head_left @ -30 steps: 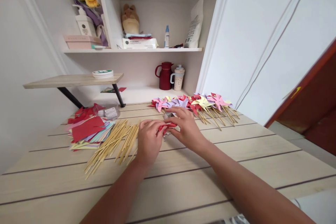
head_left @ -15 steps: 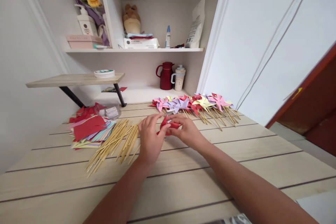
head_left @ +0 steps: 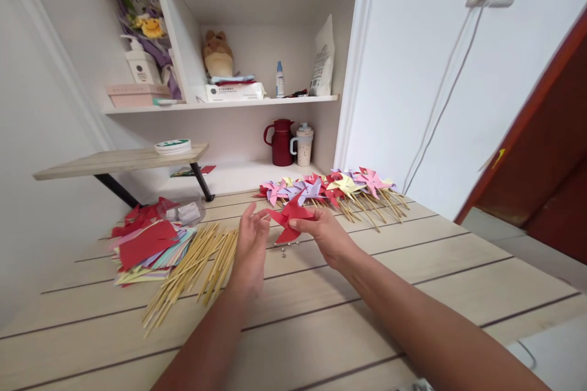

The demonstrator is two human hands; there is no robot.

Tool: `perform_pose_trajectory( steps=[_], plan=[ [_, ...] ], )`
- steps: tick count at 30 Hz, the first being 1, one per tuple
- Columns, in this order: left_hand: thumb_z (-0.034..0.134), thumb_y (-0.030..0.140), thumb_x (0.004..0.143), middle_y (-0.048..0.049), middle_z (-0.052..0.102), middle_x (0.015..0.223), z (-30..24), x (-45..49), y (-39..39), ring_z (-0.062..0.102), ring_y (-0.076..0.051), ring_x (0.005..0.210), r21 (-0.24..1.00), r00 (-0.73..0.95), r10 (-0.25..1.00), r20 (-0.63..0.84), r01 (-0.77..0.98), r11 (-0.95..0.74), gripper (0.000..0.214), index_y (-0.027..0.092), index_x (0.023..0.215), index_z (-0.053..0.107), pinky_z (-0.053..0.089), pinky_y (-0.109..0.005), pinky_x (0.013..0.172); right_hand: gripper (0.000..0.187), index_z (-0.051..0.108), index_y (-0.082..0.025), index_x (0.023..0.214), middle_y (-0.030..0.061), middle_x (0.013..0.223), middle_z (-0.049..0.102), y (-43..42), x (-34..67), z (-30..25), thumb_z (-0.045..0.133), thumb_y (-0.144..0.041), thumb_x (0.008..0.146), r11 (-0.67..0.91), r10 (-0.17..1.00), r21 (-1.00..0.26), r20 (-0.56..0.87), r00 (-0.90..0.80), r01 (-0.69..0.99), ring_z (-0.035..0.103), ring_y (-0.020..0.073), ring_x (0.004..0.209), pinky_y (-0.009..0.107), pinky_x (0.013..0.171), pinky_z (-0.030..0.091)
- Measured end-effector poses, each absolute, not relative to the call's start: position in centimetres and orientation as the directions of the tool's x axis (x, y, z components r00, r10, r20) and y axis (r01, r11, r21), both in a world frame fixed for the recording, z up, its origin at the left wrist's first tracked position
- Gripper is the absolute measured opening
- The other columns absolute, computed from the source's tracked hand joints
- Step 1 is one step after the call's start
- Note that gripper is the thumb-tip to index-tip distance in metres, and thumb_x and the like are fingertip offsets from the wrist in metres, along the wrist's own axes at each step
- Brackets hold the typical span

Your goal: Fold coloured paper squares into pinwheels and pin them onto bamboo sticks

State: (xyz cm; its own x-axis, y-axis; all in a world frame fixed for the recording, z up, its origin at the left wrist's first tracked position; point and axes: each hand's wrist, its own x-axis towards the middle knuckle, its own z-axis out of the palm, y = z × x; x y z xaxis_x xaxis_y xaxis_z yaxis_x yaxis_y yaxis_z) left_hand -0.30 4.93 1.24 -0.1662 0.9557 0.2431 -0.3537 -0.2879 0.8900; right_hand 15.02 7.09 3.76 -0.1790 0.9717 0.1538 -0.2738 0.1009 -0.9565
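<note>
My right hand (head_left: 324,236) pinches a folded red paper pinwheel head (head_left: 288,219) and holds it just above the wooden table (head_left: 367,305). My left hand (head_left: 251,243) is beside it on the left, fingers loosely spread and upright, thumb near the pinwheel's left tip, holding nothing. A few small pins (head_left: 287,246) lie on the table under the pinwheel. A pile of bamboo sticks (head_left: 192,269) lies left of my left hand.
Finished pinwheels on sticks (head_left: 334,186) lie in a row behind my hands. A stack of coloured paper squares (head_left: 149,243) sits at the left with a clear bag (head_left: 186,212). Shelves behind hold a red jug (head_left: 279,142), a cup (head_left: 303,144) and bottles. A small raised shelf (head_left: 119,160) stands at the left.
The red pinwheel rose off the table in my right hand and opened out. My left hand let go of it and its fingers spread. The camera tilted upward.
</note>
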Motion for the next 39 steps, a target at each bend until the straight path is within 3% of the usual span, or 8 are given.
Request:
perform_pose_trajectory(
  steps=[5, 13, 21, 26, 31, 34, 36, 39],
  plan=[
    [0.084, 0.042, 0.07, -0.0117, 0.063, 0.133, 1.2, 0.9, 4.4, 0.056, -0.027, 0.126, 0.898, 0.034, 0.949, 0.313, -0.336, -0.284, 0.062, 0.023, 0.124, 0.061, 0.042, -0.039, 0.105, 0.017, 0.074, -0.016, 0.07, 0.0007, 0.066, 0.068, 6.9, 14.8, 3.6, 0.079, -0.029, 0.061, 0.099, 0.97, -0.949, 0.158, -0.182, -0.298, 0.054, 0.0152, 0.064, 0.032, 0.072, 0.04],
    [0.083, 0.039, 0.071, -0.0125, 0.078, 0.096, 2.0, 0.8, 4.1, 0.072, -0.023, 0.09, 0.913, -0.147, 0.976, 0.16, -0.354, -0.203, 0.037, 0.012, 0.094, 0.074, 0.052, -0.035, 0.088, 0.018, 0.071, -0.015, 0.066, 0.0003, 0.061, 0.066, 6.2, 13.9, 3.2, 0.082, -0.027, 0.057, 0.006, 0.974, -0.961, 0.069, -0.217, -0.275, 0.054, 0.0142, 0.06, 0.031, 0.068, 0.039],
    [0.087, 0.034, 0.064, -0.0095, 0.078, 0.086, 1.9, 0.9, 4.2, 0.073, -0.023, 0.082, 0.912, -0.16, 0.972, 0.173, -0.348, -0.22, 0.034, 0.012, 0.088, 0.076, 0.055, -0.035, 0.083, 0.022, 0.073, -0.014, 0.071, 0.0013, 0.067, 0.069, 6.2, 14.0, 3.2, 0.083, -0.03, 0.059, 0.02, 0.967, -0.955, 0.094, -0.237, -0.297, 0.057, 0.0153, 0.065, 0.031, 0.071, 0.041],
    [0.087, 0.034, 0.063, -0.0101, 0.078, 0.083, 2.0, 0.7, 4.3, 0.072, -0.022, 0.076, 0.895, -0.231, 0.968, 0.098, -0.406, -0.187, 0.034, 0.012, 0.085, 0.075, 0.057, -0.036, 0.077, 0.029, 0.07, -0.016, 0.084, 0.0026, 0.079, 0.071, 5.9, 13.9, 3.1, 0.08, -0.039, 0.069, 0.064, 0.949, -0.96, 0.143, -0.283, -0.272, 0.06, 0.0169, 0.073, 0.032, 0.076, 0.043],
    [0.087, 0.031, 0.063, -0.0095, 0.078, 0.084, 2.3, -0.3, 4.5, 0.072, -0.021, 0.077, 0.839, -0.257, 0.966, 0.034, -0.517, -0.168, 0.033, 0.012, 0.086, 0.074, 0.056, -0.035, 0.08, 0.046, 0.054, -0.026, 0.126, 0.0009, 0.085, 0.07, 5.9, 14.7, 3.1, 0.066, -0.047, 0.086, 0.205, 0.939, -0.966, 0.24, -0.246, -0.16, 0.066, 0.021, 0.086, 0.039, 0.087, 0.047],
    [0.086, 0.031, 0.064, -0.0105, 0.078, 0.082, 2.4, -0.8, 4.6, 0.072, -0.022, 0.076, 0.826, -0.255, 0.967, 0.022, -0.54, -0.162, 0.032, 0.011, 0.086, 0.074, 0.056, -0.035, 0.08, 0.048, 0.045, -0.028, 0.136, 0.0015, 0.088, 0.067, 6.0, 14.9, 2.9, 0.059, -0.042, 0.093, 0.365, 0.887, -0.93, 0.362, -0.287, -0.044, 0.065, 0.0217, 0.089, 0.042, 0.087, 0.05],
    [0.085, 0.03, 0.065, -0.0108, 0.078, 0.083, 2.4, -0.9, 4.7, 0.072, -0.022, 0.077, 0.822, -0.256, 0.966, 0.026, -0.544, -0.166, 0.031, 0.011, 0.087, 0.075, 0.056, -0.035, 0.08, 0.048, 0.044, -0.03, 0.136, 0.0053, 0.107, 0.065, 5.9, 14.7, 2.7, 0.06, -0.035, 0.092, 0.519, 0.824, -0.854, 0.485, -0.293, 0.046, 0.063, 0.0229, 0.099, 0.044, 0.092, 0.05],
    [0.085, 0.03, 0.065, -0.0101, 0.078, 0.084, 2.1, -0.9, 4.9, 0.072, -0.021, 0.078, 0.825, -0.29, 0.956, 0.028, -0.534, -0.186, 0.03, 0.011, 0.086, 0.075, 0.055, -0.033, 0.081, 0.048, 0.049, -0.03, 0.132, 0.0088, 0.129, 0.052, 5.6, 14.4, 2.5, 0.064, -0.025, 0.087, 0.739, 0.674, -0.635, 0.687, -0.271, 0.227, 0.053, 0.0265, 0.119, 0.047, 0.102, 0.046]
  ],
)
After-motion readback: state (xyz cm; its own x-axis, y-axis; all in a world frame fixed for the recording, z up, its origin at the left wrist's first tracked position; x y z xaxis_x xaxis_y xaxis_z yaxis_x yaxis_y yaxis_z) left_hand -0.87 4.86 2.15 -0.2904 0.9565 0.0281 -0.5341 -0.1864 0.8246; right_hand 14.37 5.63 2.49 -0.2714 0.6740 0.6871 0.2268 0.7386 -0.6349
